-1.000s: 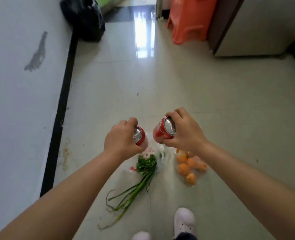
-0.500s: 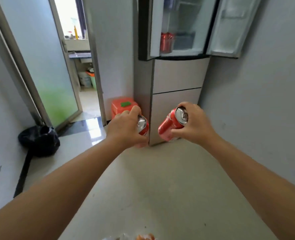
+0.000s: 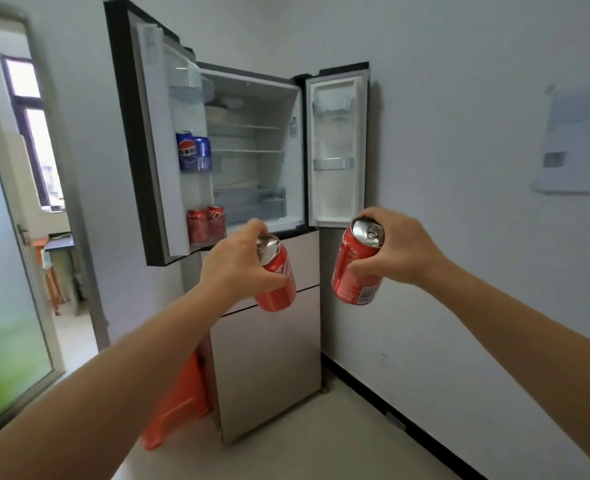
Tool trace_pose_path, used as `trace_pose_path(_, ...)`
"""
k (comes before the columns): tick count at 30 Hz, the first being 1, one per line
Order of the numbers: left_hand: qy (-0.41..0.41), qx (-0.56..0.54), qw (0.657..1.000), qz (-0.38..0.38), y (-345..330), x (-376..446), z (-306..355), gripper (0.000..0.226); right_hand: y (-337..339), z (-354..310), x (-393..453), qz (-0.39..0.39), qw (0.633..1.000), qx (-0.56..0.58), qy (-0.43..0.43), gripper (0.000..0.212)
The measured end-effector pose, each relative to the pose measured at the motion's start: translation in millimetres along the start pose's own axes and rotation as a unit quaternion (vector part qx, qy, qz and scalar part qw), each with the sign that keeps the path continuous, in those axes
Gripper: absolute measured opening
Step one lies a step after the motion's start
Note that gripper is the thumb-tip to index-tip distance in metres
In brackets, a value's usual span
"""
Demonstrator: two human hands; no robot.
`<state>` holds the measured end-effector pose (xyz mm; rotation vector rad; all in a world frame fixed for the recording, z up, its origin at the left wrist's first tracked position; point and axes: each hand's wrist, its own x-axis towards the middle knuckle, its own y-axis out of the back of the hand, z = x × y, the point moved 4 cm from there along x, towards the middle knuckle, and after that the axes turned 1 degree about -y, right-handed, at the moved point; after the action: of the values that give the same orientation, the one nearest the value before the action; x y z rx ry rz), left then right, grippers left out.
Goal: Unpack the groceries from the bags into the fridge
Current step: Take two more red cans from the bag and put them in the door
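Groceries in hand — two red cans. We grip one red can in our left hand, fingers curled round its upper part, and a second red can in our right hand, thumb and fingers wrapped near its silver top. Both cans are tilted and held apart in the air, in front of the fridge. Its two upper doors stand open. The left door holds two blue cans on a middle shelf and two red cans on the lowest — an orange stool stands beside the fridge on the left.
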<state>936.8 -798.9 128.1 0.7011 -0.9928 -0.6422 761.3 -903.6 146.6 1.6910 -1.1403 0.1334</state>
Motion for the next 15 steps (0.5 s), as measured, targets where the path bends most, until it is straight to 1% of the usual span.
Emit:
trace_pose_path(5, -0.018, 0.013, 1.0, 0.012, -42.9, 91.8, 27.0, 0.063, 13.2, 66.6, 78.2, 0.038, 0.998, 0.041, -0.006, 0.063)
trace_pose_path(7, -0.03, 0.018, 0.999, 0.033, -59.5, 130.9, 29.6, 0.063, 7.8, 91.9, 112.6, 0.057, 0.997, 0.05, -0.001, 0.065)
trace_pose_path(11, -0.053, 0.015, 0.995, 0.083, -95.4, 218.8, 21.1, 0.066, -14.2, 138.4, 190.6, 0.1, 0.994, 0.043, 0.018, 0.066)
trace_pose_path(15, -0.082, 0.017, 0.991, 0.107, -126.4, 319.8, 5.2, 0.065, -37.6, 174.4, 284.4, 0.113, 0.993, 0.029, 0.016, 0.067)
